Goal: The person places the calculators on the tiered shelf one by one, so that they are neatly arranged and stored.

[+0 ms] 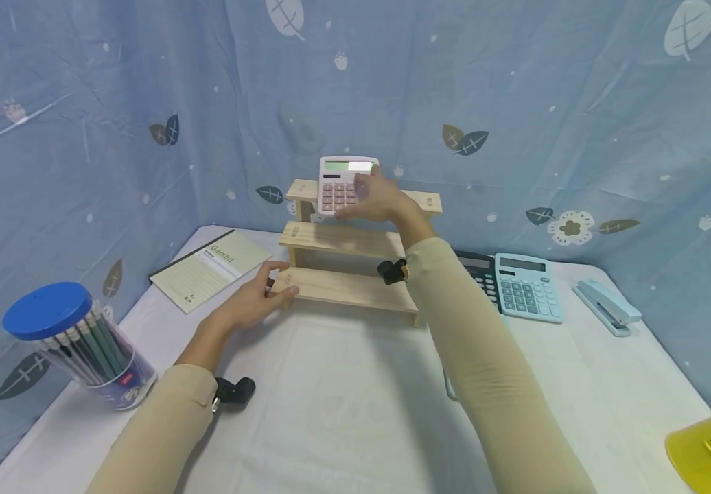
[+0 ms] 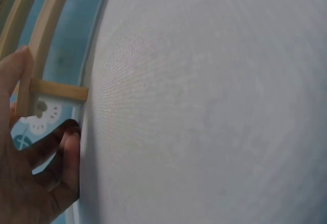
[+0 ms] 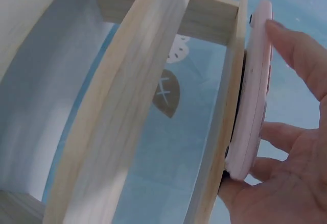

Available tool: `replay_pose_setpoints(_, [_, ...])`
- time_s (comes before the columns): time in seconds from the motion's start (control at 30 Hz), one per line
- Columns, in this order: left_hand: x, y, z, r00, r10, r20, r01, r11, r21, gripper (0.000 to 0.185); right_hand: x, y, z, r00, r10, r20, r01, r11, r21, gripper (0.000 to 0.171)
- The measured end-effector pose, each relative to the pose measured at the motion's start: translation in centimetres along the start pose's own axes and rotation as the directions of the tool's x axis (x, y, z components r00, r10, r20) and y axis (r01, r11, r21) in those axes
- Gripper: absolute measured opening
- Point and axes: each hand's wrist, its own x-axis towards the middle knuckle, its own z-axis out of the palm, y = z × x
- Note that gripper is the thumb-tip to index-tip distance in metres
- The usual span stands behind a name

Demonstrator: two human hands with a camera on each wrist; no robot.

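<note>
"What's closest?"

"Beige sleeves (image 1: 485, 357), stretched over the tabletop (image 1: 331, 425); the right one hides part of a dark calculator (image 1: 468, 259)."

"Around them?"

"A yellow container (image 1: 704, 446) by the right edge, a stapler (image 1: 607, 307) farther along it, a light-blue calculator (image 1: 527, 288) towards the far edge, a notebook (image 1: 207, 267) near the far left corner, a pencil jar (image 1: 92, 350) by the left edge."

"And the pink calculator (image 1: 334, 185)?"

"At the top board of the wooden rack (image 1: 349, 288), left of its middle. Whether its weight rests there, I can't tell."

"The hands?"

"Right hand (image 1: 380, 197), arm outstretched, grips that calculator from its right side. Left hand (image 1: 253, 298) pinches the lowest board's left end, thumb in front."
</note>
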Motion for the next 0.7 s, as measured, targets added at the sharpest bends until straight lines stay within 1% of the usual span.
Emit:
replay_pose_setpoints(0.07, [-0.1, 0.1, -0.1, 1.000, 0.000, -0.002, 0.000, 1.000, -0.003, 0.075, 0.0, 0.1, 0.1, 1.000, -0.011, 0.005, 0.010, 0.999, 0.043, 0.103])
replay_pose_setpoints(0.13, [-0.1, 0.1, -0.2, 1.000, -0.001, -0.005, 0.001, 1.000, -0.005, 0.074, 0.0, 0.2, 0.3, 1.000, -0.016, -0.013, 0.017, 0.996, 0.085, 0.104])
replay_pose_setpoints(0.23, [-0.1, 0.0, -0.2, 1.000, -0.001, -0.002, 0.001, 1.000, -0.003, 0.074, 0.0, 0.3, 1.0, 0.997, -0.018, -0.077, 0.026, 0.993, 0.114, 0.104])
replay_pose_setpoints(0.37, [0.0, -0.1, -0.1, 1.000, -0.003, 0.014, 0.003, 1.000, -0.003, 0.076, 0.1, 0.3, 2.1, 0.989, 0.007, -0.150, 0.012, 0.992, 0.127, 0.105])
replay_pose_setpoints(0.53, [-0.1, -0.1, 0.0, 1.000, -0.007, 0.019, 0.007, 1.000, 0.001, 0.077, 0.6, -0.1, 3.3, 0.983, 0.013, -0.185, 0.009, 0.993, 0.116, 0.100])
replay_pose_setpoints(0.7, [0.0, 0.2, 0.0, 1.000, -0.003, 0.016, 0.003, 1.000, -0.013, 0.077, 0.9, -0.6, 3.6, 0.978, 0.003, -0.208, 0.007, 0.999, 0.044, 0.096])
